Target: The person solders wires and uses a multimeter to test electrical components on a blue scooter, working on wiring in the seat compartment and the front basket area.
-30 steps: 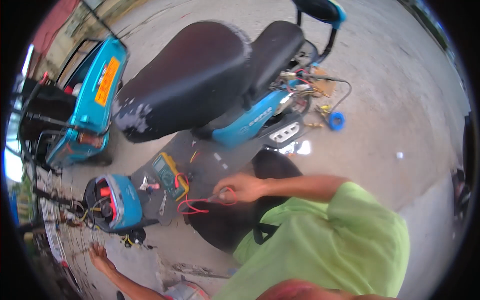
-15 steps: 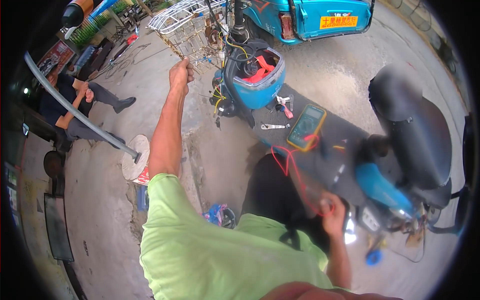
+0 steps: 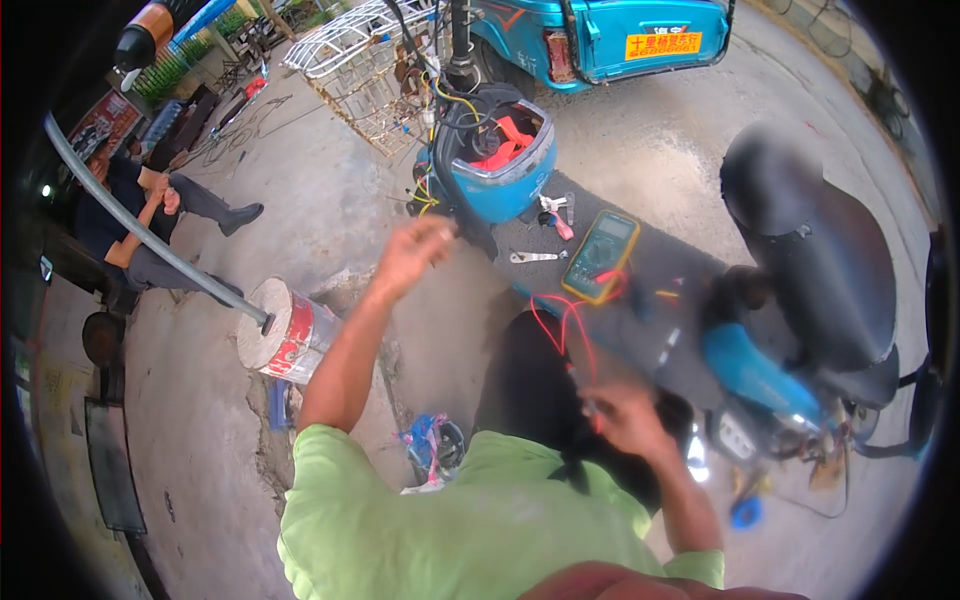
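My left hand is in mid-air just left of the scooter's front panel, its fingers bent and smeared by motion. Loose coloured wires hang from the scooter front close above it. Over my dark-trousered leg, my right hand is closed on a red test lead, whose end partly hides in the fingers. That lead runs up to a yellow-edged multimeter lying on the scooter's footboard. Beside the meter lie a spanner and keys with a pink tag.
Blue front compartment holds red cloth. A wire basket is at the front, a blue three-wheeler beyond. Black seat stands right. A metal pipe meets a round bucket at left, near a seated person.
My left hand has come down and toward me from beside the basket. My right hand has moved left and slightly up with the red lead.
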Action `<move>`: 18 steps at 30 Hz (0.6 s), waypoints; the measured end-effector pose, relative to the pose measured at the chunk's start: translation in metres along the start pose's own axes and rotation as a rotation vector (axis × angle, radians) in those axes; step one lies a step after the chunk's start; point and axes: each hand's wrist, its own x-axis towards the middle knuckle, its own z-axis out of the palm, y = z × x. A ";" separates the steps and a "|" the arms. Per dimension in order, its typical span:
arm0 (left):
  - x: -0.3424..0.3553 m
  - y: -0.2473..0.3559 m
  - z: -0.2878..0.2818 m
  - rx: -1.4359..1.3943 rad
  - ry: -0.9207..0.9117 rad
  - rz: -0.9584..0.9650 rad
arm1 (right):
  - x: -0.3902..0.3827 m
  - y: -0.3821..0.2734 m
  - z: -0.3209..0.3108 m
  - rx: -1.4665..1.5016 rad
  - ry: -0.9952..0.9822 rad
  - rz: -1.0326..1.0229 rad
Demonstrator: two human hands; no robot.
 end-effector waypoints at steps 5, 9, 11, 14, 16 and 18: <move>0.005 0.026 -0.005 0.173 -0.075 0.058 | -0.003 0.022 0.008 0.134 -0.001 -0.041; 0.093 0.041 -0.057 0.069 0.708 0.320 | -0.031 0.075 -0.016 -0.137 0.133 0.003; -0.049 0.043 -0.010 0.520 0.316 0.175 | -0.010 0.069 -0.032 -0.173 0.028 0.008; -0.108 0.090 0.043 0.797 -0.106 0.078 | -0.014 0.103 -0.035 -0.210 0.132 0.045; -0.077 0.119 0.075 0.647 -0.080 0.346 | -0.031 0.129 -0.045 -0.286 0.226 0.018; -0.063 0.129 0.079 0.401 0.032 0.444 | -0.032 0.134 -0.050 -0.281 0.238 0.008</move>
